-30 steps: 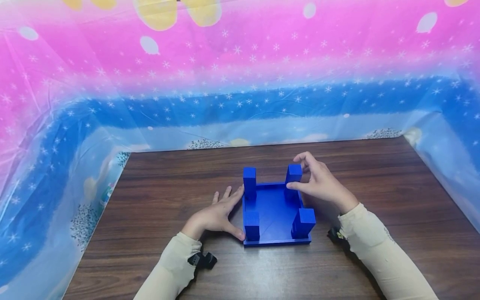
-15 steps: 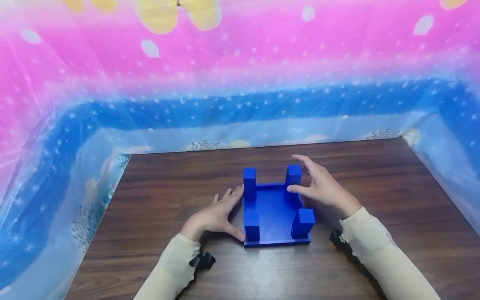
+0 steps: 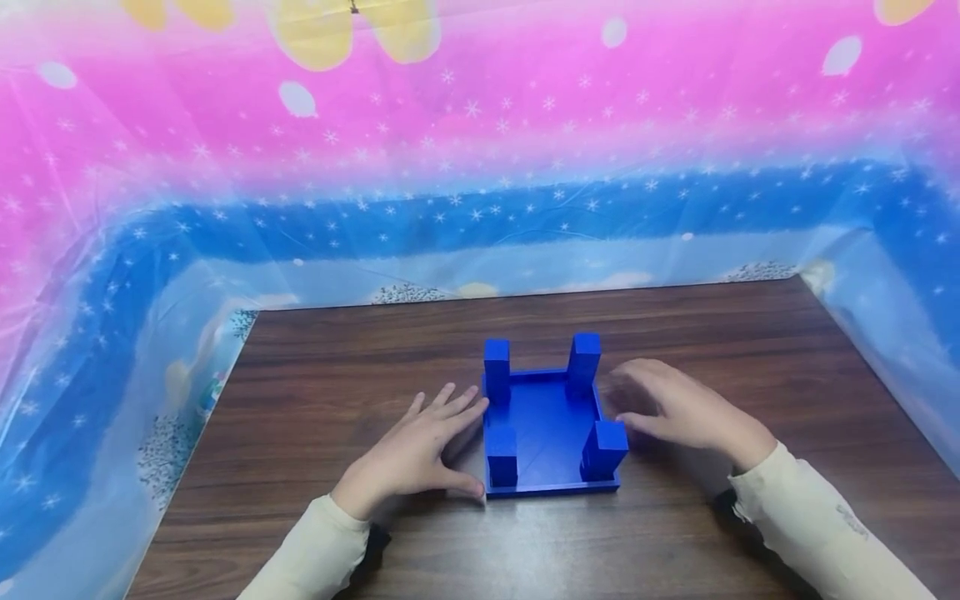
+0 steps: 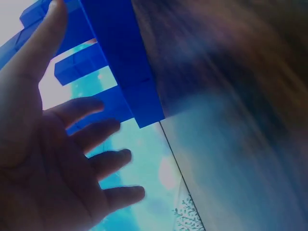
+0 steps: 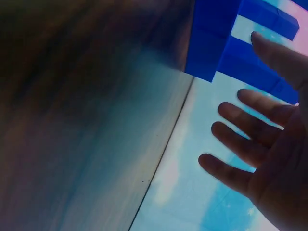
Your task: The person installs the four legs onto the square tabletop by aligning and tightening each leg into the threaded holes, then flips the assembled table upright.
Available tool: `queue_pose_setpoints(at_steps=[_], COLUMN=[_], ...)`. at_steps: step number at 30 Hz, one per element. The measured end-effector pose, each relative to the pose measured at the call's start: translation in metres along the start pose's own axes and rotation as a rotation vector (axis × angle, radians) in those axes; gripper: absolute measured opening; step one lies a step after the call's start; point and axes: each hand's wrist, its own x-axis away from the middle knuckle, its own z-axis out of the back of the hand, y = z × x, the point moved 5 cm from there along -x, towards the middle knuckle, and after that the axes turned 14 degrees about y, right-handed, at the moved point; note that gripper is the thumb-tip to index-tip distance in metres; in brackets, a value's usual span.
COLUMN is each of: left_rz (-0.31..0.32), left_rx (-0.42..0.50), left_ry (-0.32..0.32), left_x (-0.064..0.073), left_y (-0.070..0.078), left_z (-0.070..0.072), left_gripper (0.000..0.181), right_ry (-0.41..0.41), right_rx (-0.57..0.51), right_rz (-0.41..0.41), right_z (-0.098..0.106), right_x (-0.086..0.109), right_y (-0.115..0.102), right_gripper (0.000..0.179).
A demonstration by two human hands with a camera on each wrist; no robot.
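Observation:
A blue square tray-like piece (image 3: 546, 433) with low rims lies on the table, a square post standing up at each corner. The back right post (image 3: 583, 367) and front right post (image 3: 604, 450) face my right hand (image 3: 686, 412), which is off to the right with a gap to the piece, its fingers loosely bent. My left hand (image 3: 408, 454) is spread along the left side, fingertips right by the rim. In the left wrist view the fingers are straight and apart below the blue side wall (image 4: 127, 57). The right wrist view shows nothing in the palm, near the side wall (image 5: 208, 43).
The brown wood-grain table (image 3: 360, 358) extends to every side of the piece. A pink and blue patterned cloth (image 3: 480, 167) hangs behind the table and along both of its sides.
My right hand has left the back right post and moved right and toward me. The left hand has drawn slightly away from the left rim, fingers spreading. The blue piece stays put.

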Motion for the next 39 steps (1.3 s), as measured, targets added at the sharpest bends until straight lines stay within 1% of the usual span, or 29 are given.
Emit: queue_pose_setpoints(at_steps=[2, 5, 7, 11, 15, 17, 21, 23, 26, 27, 30, 33, 35, 37, 39], left_rz=[-0.026, -0.062, -0.084, -0.112, -0.126, -0.132, -0.130, -0.123, -0.115, -0.116, -0.130, -0.147, -0.160, -0.168, -0.172], left_rx=[-0.012, -0.025, -0.039, -0.092, -0.136, -0.137, -0.132, -0.129, -0.127, -0.133, -0.153, -0.175, -0.182, -0.186, -0.182], left_ry=[0.002, -0.018, -0.041, -0.088, -0.106, -0.108, -0.123, -0.134, -0.147, -0.147, -0.138, -0.127, -0.125, -0.125, -0.125], left_x=[0.000, 0.001, 0.001, -0.001, -0.003, -0.004, -0.007, -0.008, -0.008, -0.008, -0.008, -0.009, -0.009, -0.009, -0.008], left_y=[0.001, 0.001, 0.002, 0.006, 0.009, 0.010, 0.011, 0.012, 0.013, 0.013, 0.015, 0.016, 0.017, 0.017, 0.017], left_z=[-0.001, -0.004, -0.007, -0.013, -0.018, -0.021, -0.025, -0.026, -0.026, -0.026, -0.024, -0.022, -0.022, -0.022, -0.022], left_gripper=[0.112, 0.111, 0.110, 0.104, 0.099, 0.093, 0.060, 0.050, 0.046, 0.046, 0.046, 0.047, 0.048, 0.049, 0.049], right_ry=[-0.012, -0.055, -0.110, -0.207, -0.248, -0.255, -0.249, -0.247, -0.247, -0.249, -0.257, -0.263, -0.268, -0.267, -0.269], right_rx=[0.000, -0.032, -0.059, -0.096, -0.082, -0.074, -0.064, -0.062, -0.057, -0.060, -0.060, -0.060, -0.064, -0.080, -0.094], right_rz=[0.066, 0.122, 0.120, 0.100, 0.080, 0.070, 0.075, 0.084, 0.092, 0.092, 0.086, 0.081, 0.079, 0.073, 0.065], right_z=[-0.001, -0.004, -0.007, -0.018, -0.029, -0.031, -0.032, -0.032, -0.032, -0.032, -0.032, -0.032, -0.032, -0.032, -0.032], right_x=[0.005, 0.012, 0.016, 0.022, 0.026, 0.027, 0.027, 0.026, 0.025, 0.024, 0.025, 0.025, 0.026, 0.026, 0.027], right_y=[-0.005, -0.013, -0.017, -0.024, -0.026, -0.026, -0.028, -0.029, -0.031, -0.031, -0.031, -0.031, -0.030, -0.030, -0.030], right_gripper=[0.062, 0.073, 0.080, 0.083, 0.077, 0.076, 0.069, 0.066, 0.067, 0.072, 0.059, 0.040, 0.037, 0.043, 0.064])
